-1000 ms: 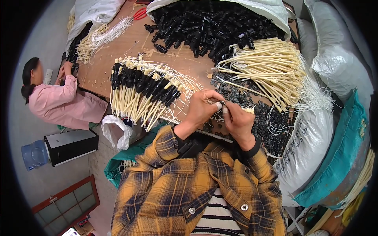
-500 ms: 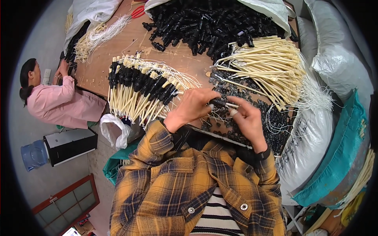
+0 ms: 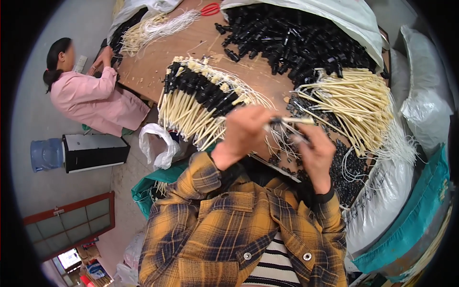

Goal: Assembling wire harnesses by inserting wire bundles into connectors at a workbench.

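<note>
My left hand (image 3: 246,128) is closed around a black plastic fitting (image 3: 276,121), most of it hidden by the fingers. A cream tube (image 3: 297,120) sticks out of it to the right, with pale thin strands below. Close beside it, my right hand (image 3: 316,152) is blurred, its fingers bent together around something thin and greyish that I cannot make out. Left of my hands lies a row of finished-looking pieces, black fittings (image 3: 198,88) on cream tubes with white strings. Loose cream tubes (image 3: 351,103) with white strings lie to the right.
A white sack (image 3: 330,19) spills black fittings (image 3: 296,40) at the back. Small black parts (image 3: 351,167) cover the table's right side. Red-handled scissors (image 3: 210,9) lie far off. Full sacks (image 3: 382,196) stand at the right. A person in pink (image 3: 91,93) works at the table's left.
The whole view has shifted, so the table sits further right and lower. My left hand still grips the black fitting; the cream tube now points right, and my right hand has dropped slightly away.
</note>
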{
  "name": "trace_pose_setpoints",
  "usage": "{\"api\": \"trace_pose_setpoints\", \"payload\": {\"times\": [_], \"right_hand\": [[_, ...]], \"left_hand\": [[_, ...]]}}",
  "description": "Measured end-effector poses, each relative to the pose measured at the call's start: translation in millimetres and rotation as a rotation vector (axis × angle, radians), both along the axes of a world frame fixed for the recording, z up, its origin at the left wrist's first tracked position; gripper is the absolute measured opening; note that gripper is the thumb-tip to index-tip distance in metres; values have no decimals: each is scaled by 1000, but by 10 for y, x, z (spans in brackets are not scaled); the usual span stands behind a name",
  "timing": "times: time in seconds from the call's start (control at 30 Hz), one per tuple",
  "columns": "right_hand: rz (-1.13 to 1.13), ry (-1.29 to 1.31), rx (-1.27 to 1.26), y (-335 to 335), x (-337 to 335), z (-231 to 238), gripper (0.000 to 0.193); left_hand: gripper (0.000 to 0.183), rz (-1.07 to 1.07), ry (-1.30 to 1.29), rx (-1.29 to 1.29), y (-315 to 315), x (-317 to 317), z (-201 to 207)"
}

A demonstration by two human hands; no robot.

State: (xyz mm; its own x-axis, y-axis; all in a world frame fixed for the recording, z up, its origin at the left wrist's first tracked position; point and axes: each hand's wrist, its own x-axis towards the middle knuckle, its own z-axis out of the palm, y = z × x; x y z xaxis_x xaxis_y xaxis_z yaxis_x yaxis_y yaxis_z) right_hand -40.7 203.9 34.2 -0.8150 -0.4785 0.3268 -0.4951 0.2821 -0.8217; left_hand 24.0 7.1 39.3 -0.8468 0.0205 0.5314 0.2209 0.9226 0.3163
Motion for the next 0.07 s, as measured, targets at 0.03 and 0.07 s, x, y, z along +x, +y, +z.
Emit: {"api": "trace_pose_setpoints", "payload": {"times": [0.03, 0.07], "right_hand": [[-57, 237, -138, -8, -60, -7, 7], [-48, 235, -148, -60, -53, -4, 7]], "left_hand": [[16, 109, 96, -3, -187, 13, 38], [21, 230, 121, -72, -385, 57, 90]]}}
